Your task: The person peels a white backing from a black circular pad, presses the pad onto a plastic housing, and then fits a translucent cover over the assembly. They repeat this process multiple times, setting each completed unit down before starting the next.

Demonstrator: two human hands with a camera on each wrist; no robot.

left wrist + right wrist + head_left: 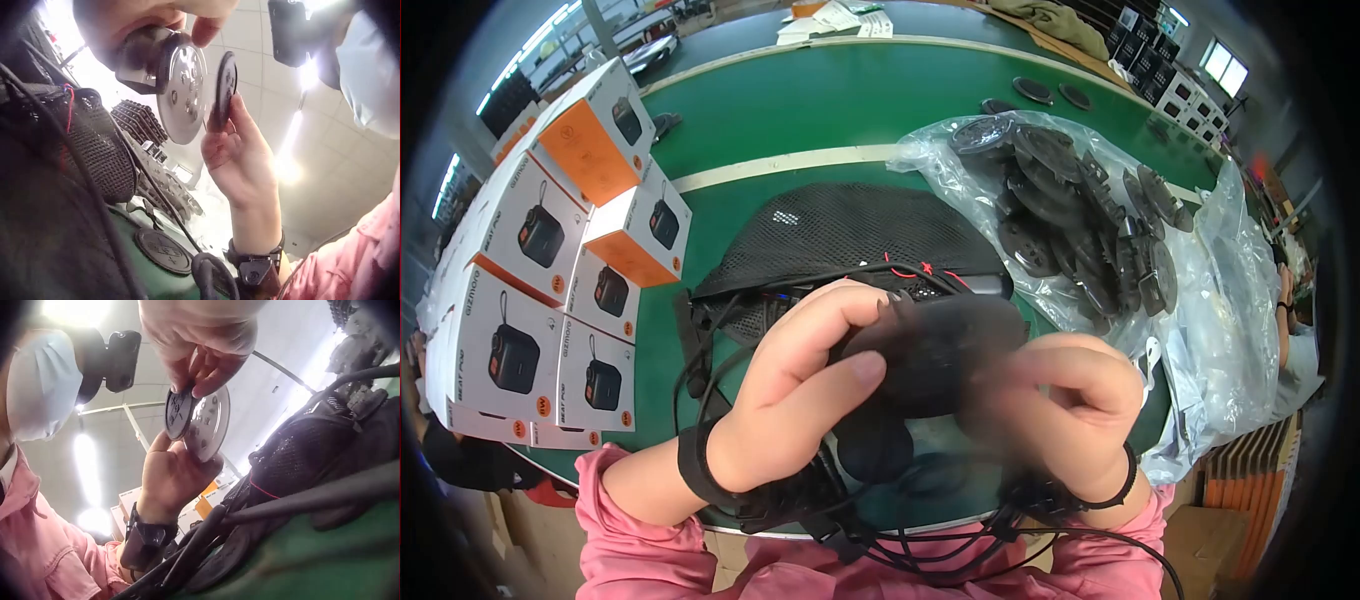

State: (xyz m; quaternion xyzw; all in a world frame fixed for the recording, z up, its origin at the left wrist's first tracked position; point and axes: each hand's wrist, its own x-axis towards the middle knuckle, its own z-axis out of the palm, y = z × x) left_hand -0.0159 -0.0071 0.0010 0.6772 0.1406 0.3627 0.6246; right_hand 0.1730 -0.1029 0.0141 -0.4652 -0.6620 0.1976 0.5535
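Observation:
In the head view my left hand grips a dark, rounded housing in front of my chest. The left wrist view shows a shiny round face on it, marked with several small raised spots or holes. My right hand pinches a thin black disc by its edge. That disc is held upright, facing the housing's round face and close to it. Motion blurs the right fingertips in the head view. Another round black disc lies on the green table below.
A black mesh bag with cables lies just beyond my hands. Orange-and-white speaker boxes are stacked at left. At right, clear plastic holds a heap of dark round parts. Loose cables hang along the front edge.

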